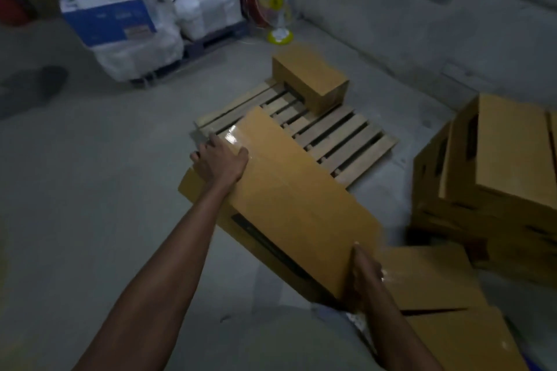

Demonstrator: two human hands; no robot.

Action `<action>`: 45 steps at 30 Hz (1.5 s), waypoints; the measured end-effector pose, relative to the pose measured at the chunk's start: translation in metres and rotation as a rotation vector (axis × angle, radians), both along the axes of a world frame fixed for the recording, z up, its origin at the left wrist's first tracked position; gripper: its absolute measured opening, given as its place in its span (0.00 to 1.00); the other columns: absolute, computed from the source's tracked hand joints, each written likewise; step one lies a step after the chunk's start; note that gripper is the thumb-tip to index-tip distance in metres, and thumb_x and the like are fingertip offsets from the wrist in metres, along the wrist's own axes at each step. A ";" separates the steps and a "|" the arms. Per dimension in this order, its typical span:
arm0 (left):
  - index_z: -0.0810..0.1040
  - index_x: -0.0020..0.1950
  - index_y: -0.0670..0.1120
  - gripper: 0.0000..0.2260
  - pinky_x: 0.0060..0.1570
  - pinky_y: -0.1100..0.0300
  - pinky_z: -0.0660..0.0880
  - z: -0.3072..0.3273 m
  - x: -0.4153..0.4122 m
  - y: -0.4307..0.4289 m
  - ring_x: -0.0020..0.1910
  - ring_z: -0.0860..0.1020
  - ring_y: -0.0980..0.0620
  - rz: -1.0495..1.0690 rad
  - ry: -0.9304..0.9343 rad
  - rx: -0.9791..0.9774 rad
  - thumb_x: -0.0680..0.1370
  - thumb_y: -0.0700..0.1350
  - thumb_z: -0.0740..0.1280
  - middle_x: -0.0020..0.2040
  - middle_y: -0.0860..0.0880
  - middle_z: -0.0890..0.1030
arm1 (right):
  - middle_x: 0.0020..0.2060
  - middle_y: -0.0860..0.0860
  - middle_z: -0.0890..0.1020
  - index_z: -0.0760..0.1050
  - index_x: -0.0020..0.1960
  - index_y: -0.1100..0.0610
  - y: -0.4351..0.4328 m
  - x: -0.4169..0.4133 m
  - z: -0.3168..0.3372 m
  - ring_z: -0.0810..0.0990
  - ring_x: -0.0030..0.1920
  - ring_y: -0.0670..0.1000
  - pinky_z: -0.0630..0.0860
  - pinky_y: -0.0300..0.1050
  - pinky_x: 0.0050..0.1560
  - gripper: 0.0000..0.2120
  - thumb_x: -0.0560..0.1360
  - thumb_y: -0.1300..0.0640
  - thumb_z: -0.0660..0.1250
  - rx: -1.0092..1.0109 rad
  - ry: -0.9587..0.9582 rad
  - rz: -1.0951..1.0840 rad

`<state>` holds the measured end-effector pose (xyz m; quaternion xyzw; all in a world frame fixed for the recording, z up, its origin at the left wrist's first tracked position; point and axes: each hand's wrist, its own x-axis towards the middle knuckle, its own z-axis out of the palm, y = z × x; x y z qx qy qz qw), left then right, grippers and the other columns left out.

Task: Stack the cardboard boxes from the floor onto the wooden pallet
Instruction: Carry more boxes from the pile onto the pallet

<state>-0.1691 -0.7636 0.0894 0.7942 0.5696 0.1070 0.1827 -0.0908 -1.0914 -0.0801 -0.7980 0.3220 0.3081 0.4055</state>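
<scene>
The box (289, 196) tilts over the near corner of the pallet (346, 135): my left hand (218, 159) curls round its far end, right hand (363, 274) seemingly cups the near end. Glossy tape (233, 132) could let it slip.

You've got one view: wide-angle head cam, well above the floor (90, 159), pitched forward and down. The box (289, 190) sits closest, lower centre; the pallet (346, 135) is just beyond it mid-frame; the wall (391, 24) runs across the top. Frame is blurred.
</scene>
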 end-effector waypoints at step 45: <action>0.58 0.77 0.48 0.39 0.66 0.40 0.67 -0.079 0.136 0.755 0.69 0.67 0.32 -0.268 -0.092 -0.303 0.74 0.61 0.72 0.70 0.33 0.70 | 0.72 0.58 0.67 0.65 0.73 0.48 0.702 0.142 0.043 0.62 0.71 0.63 0.59 0.63 0.70 0.34 0.70 0.42 0.69 -0.303 -0.341 -0.214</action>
